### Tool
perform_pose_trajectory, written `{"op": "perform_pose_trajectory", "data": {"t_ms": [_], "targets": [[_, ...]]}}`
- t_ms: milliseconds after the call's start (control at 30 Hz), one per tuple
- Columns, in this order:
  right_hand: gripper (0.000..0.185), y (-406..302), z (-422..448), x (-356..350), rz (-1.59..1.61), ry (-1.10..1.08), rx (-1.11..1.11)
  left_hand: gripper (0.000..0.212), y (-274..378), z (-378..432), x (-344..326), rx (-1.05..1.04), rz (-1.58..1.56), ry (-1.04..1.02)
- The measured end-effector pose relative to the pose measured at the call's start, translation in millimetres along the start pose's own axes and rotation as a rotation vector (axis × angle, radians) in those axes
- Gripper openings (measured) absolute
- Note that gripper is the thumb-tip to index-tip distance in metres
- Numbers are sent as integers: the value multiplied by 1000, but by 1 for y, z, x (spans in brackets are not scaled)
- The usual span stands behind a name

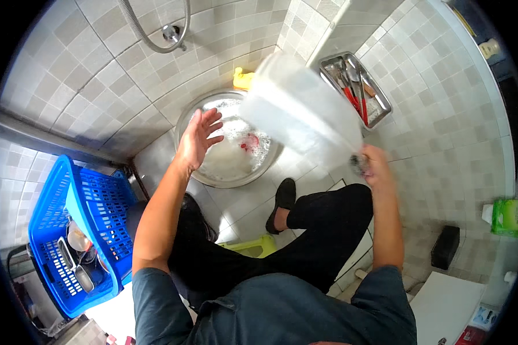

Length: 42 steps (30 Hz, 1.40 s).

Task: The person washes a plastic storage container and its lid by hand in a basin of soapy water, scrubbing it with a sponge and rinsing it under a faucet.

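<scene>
My right hand (373, 166) is at the near right end of a translucent plastic container (302, 112), blurred by motion, with a dark scouring pad (359, 164) at the fingers. Whether the hand grips the container too, I cannot tell. My left hand (200, 138) is raised with fingers apart, holding nothing, over the left side of a round metal basin (237, 181). Sudsy, cloudy water fills the basin, and a small red thing (250, 141) shows among the foam. The container hides part of the basin's right rim.
A metal tray (382, 118) with red-handled utensils lies right of the container. Behind the basin is a yellow bottle (243, 79). A blue plastic basket (108, 207) holding kitchenware stands left. A shower hose (155, 46) hangs at the wall. A green stool (263, 246) shows between my legs.
</scene>
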State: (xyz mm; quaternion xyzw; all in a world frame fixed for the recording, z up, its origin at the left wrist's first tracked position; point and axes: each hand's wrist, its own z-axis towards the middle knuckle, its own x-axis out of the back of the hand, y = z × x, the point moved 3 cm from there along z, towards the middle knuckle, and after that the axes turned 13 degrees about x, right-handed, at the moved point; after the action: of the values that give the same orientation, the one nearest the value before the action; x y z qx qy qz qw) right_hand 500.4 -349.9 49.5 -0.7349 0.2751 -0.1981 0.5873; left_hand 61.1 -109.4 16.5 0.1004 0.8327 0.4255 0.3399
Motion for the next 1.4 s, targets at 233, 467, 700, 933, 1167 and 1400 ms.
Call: {"op": "perform_pose_trajectory", "data": {"t_ms": [233,467,700,933,1167,1400], "targets": [[20,72,35,-132,-162,-385,-236,94,-45,3,63,306,62,307],[16,163,58,-205,-29,-362,-381,106,-57,10,133,436,215,520],[20,213,74,-210,-213,-392,-459,107,-63,38,130,469,193,563],[26,206,75,-242,-304,-444,-426,108,-86,72,204,387,161,627],[26,213,70,-241,-518,-478,-248,99,-83,77,186,164,154,649],[19,217,40,-262,-669,-658,-84,87,-111,56,200,153,1036,797]]}}
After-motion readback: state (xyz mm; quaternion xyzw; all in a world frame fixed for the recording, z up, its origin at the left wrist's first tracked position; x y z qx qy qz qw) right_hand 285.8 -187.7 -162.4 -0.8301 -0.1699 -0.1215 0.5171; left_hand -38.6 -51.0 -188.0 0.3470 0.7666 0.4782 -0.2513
